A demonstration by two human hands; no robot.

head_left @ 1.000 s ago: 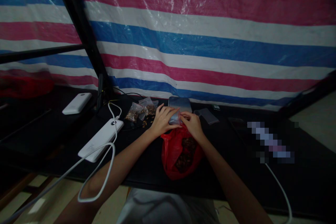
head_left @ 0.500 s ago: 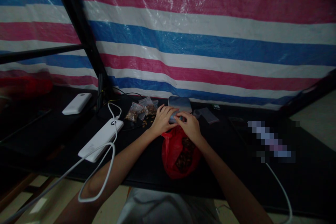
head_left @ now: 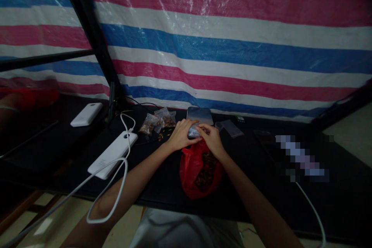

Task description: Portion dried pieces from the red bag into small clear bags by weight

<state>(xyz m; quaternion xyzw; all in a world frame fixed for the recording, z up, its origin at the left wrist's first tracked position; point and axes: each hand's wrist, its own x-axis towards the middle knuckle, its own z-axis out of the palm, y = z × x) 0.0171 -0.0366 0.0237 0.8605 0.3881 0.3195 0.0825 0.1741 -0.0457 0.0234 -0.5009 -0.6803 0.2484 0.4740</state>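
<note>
A small clear plastic bag (head_left: pixel 193 131) is held between my two hands, in front of a flat silver-grey device (head_left: pixel 200 114). My left hand (head_left: pixel 183 135) curves round its left side, thumb below and fingers above. With thumb and fingers pinched, my right hand (head_left: pixel 209 136) grips its right edge. What the bag contains is hard to make out. Just below my hands sits an open red plastic bag (head_left: pixel 188 174) with dark brown, seed-like pieces (head_left: pixel 205 176) inside. Filled zip bags (head_left: pixel 148 124) of brown pieces lie to the left of my left hand, with several loose pieces beside them.
Flat clear bags (head_left: pixel 231 128) lie right of the device. At left are a white power bank (head_left: pixel 113 155) with a looping white cable (head_left: pixel 126 170) and another white block (head_left: pixel 86 114). Another person's arm (head_left: pixel 10 104) shows by a red bag at far left. Striped sheeting hangs behind.
My fingers have shifted slightly on the small clear bag, and more of it shows between them. At far left, the other person's arm has moved into fuller view.
</note>
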